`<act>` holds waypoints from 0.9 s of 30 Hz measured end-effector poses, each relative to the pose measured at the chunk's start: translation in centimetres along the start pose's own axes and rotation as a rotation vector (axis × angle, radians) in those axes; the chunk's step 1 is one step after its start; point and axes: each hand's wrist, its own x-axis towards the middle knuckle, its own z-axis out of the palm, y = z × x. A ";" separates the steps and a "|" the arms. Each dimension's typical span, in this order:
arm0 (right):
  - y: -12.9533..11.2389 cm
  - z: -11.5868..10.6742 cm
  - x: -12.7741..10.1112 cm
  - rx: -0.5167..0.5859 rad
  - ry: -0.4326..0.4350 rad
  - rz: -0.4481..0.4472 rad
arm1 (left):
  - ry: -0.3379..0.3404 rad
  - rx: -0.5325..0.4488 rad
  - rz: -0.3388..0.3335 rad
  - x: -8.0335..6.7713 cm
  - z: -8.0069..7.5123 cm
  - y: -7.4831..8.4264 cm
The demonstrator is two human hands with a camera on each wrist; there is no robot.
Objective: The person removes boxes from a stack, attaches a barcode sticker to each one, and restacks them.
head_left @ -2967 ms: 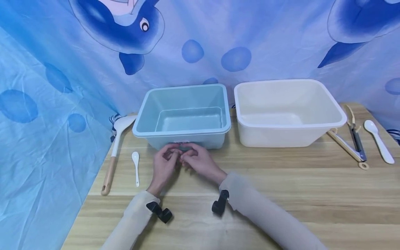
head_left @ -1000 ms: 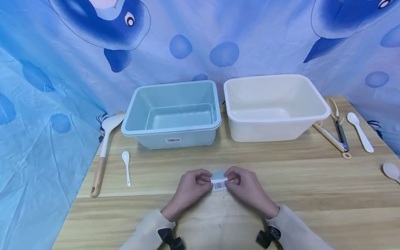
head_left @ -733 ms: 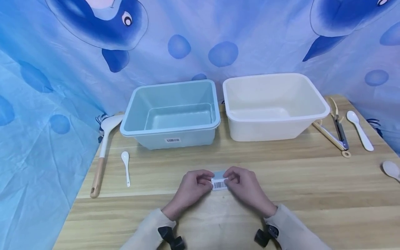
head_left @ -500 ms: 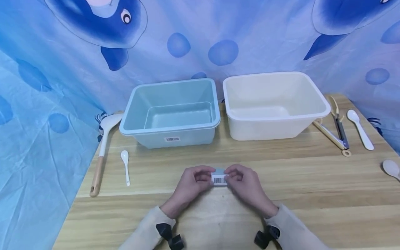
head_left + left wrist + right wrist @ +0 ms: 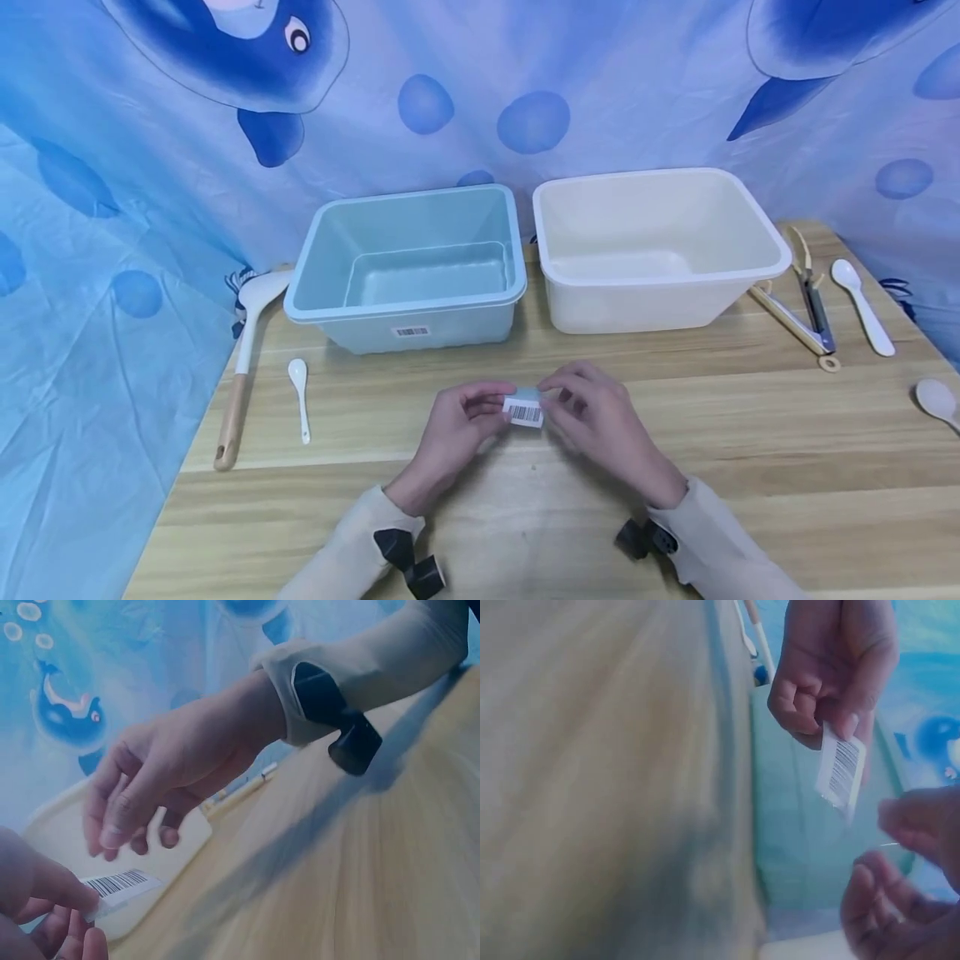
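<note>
Small white barcode sticker (image 5: 522,411) pinched in my left hand (image 5: 457,429), in front of the pale-blue plastic tub (image 5: 408,310); right hand (image 5: 600,421) released, sticker not yet placed anywhere.

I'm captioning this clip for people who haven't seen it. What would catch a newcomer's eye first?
First, the barcode sticker at the table's middle front, pinched by the left hand, with the right hand open just beside it. Behind stand two empty tubs side by side, a light blue tub and a cream tub. Behind them hangs the blue whale-print cloth.
</note>
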 end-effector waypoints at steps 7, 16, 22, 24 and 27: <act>-1.1 -0.4 0.7 -0.025 -0.009 -0.166 | -0.038 -0.023 0.020 -0.3 0.1 1.4; -0.9 -0.8 0.9 -0.032 0.037 -0.187 | -0.083 0.000 0.115 0.0 0.7 2.3; -0.9 -0.5 0.7 -0.027 0.061 -0.237 | -0.062 -0.022 0.073 -0.2 0.8 2.3; -0.9 -0.3 0.7 -0.038 0.080 -0.266 | -0.062 -0.033 0.049 -0.3 0.8 2.3; -0.9 0.1 0.8 -0.044 0.100 -0.311 | -0.057 -0.051 0.015 -0.4 0.6 2.1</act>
